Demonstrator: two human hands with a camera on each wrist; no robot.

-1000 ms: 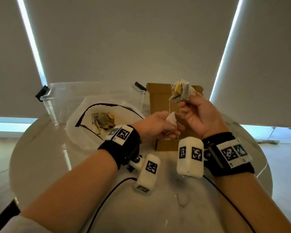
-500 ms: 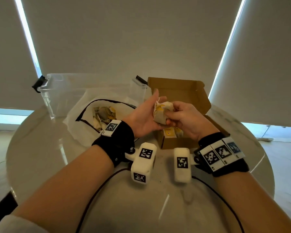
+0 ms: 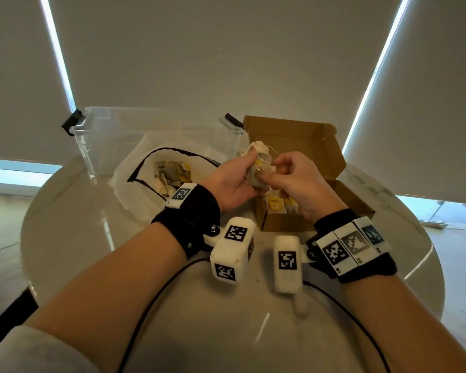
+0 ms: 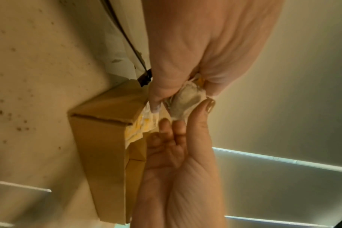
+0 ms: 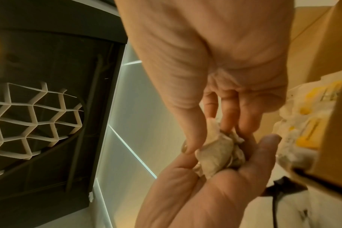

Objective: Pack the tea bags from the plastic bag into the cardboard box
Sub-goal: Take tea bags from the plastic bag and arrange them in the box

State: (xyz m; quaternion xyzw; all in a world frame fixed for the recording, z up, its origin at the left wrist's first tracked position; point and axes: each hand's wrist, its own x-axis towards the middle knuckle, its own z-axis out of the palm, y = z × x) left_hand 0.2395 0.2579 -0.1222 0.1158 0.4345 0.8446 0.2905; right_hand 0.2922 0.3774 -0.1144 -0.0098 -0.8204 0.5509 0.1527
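Both hands over the open brown cardboard box (image 3: 293, 146) — my left hand (image 3: 233, 181) cups a crumpled beige tea-bag clump (image 3: 258, 168), my right hand (image 3: 299, 181) pinches at it. Untangling step; next, lower it into the box, beside the yellow-tagged bags (image 3: 277, 204).

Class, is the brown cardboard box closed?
No, the brown cardboard box stands open, lid flap up, with yellow-tagged tea bags visible inside.

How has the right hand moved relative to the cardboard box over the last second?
Yes: the right hand has come down from beside the cardboard box lid's top edge to just above the opening, meeting the left hand on the tea bags.
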